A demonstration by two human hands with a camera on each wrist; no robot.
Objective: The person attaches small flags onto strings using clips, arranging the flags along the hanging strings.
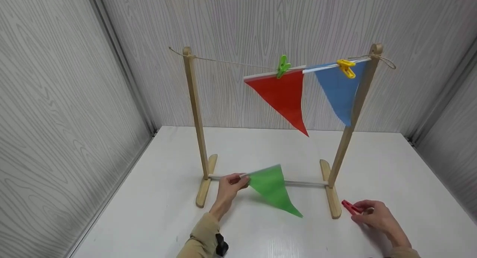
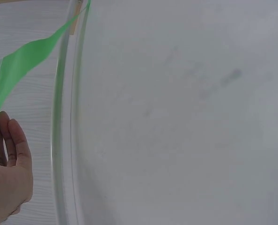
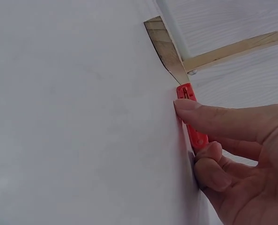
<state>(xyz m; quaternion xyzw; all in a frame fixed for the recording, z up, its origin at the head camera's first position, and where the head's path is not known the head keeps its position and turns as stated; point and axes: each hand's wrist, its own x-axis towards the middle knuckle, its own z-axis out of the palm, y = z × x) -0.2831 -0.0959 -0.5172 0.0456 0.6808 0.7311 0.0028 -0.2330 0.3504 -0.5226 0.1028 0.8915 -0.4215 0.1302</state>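
My left hand (image 1: 228, 191) pinches the left corner of a green triangular pennant (image 1: 271, 187), whose point hangs down to the right above the table. In the left wrist view the pennant (image 2: 29, 58) stretches away from the fingertips. A red clothespin (image 3: 191, 117) is between the thumb and fingers of my right hand (image 1: 378, 217), low over the table to the right of the stand's foot. On the string above, a green clothespin (image 1: 283, 66) clips a red pennant (image 1: 285, 96), and a yellow clothespin (image 1: 346, 68) clips a blue pennant (image 1: 341, 88).
A wooden stand has a left post (image 1: 195, 112), a right post (image 1: 356, 116) and a white crossbar (image 1: 305, 182) low between its feet. The string (image 1: 227, 61) runs between the post tops. White wood-grain panels (image 1: 231, 23) enclose the white table (image 1: 149, 213) at back and sides.
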